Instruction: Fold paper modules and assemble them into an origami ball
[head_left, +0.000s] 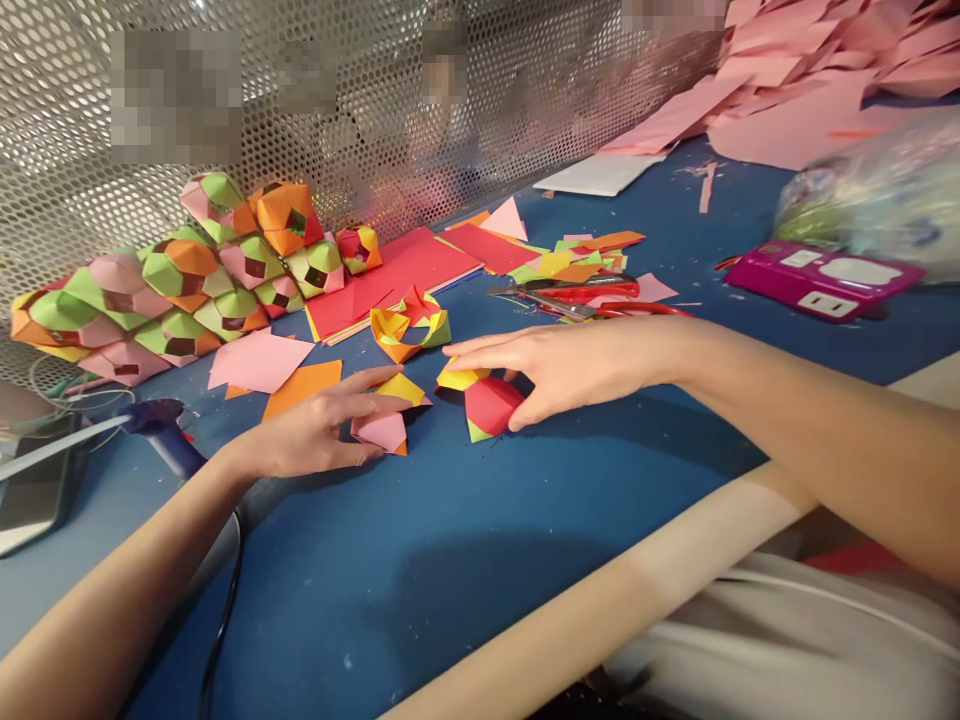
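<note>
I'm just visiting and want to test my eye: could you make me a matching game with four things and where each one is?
Things:
1. Left hand
2. Right hand
3. Scissors
4. Purple box

Places:
A. At the red and yellow folded paper
B. In front of the clear plastic bag
C. At the pink and yellow folded paper
D. Beside the small paper scraps

Right pairs: 1-C, 2-A, 3-D, 4-B
</note>
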